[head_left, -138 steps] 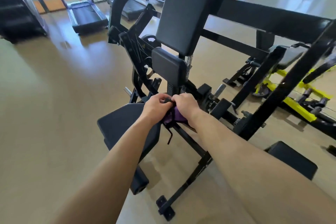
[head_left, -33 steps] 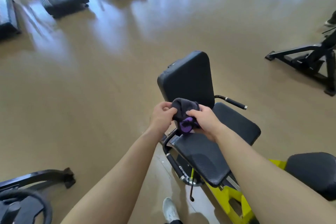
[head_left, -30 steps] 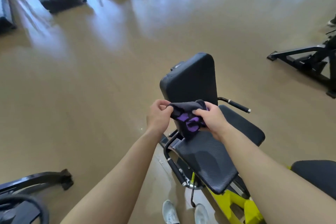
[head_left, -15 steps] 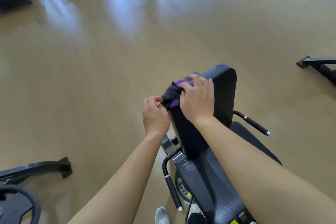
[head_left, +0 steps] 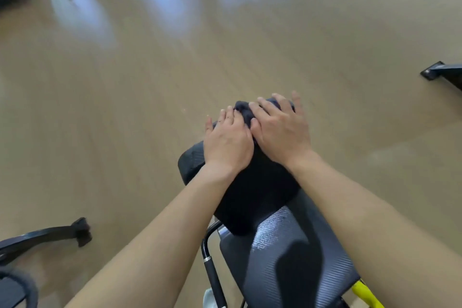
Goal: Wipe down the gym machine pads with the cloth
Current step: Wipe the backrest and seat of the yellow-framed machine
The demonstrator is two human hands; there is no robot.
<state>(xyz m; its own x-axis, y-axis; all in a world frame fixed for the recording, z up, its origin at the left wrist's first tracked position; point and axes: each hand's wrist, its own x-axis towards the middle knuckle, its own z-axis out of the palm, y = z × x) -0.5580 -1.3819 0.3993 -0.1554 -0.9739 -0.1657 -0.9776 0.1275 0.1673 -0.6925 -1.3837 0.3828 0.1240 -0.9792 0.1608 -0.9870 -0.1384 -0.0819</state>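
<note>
Both hands, left hand (head_left: 226,142) and right hand (head_left: 280,130), fingers spread flat, press the cloth (head_left: 243,110) onto the back pad (head_left: 255,190) at frame centre, presumably for broad wiping contact.

The picture is bright with soft daylight. Big pale blue-white patches of glare shine on the smooth tan wooden floor (head_left: 125,107) near the top edge, so the light comes from the far side of the room. The whole top part looks smeared and blurry. The textured black seat pad (head_left: 287,252) has a small shiny spot and a dark arm shadow on it. The black padded backrest (head_left: 250,190) looks very dark, with little detail. Lines bend near the picture's edges, and the bare arms look stretched.
</note>
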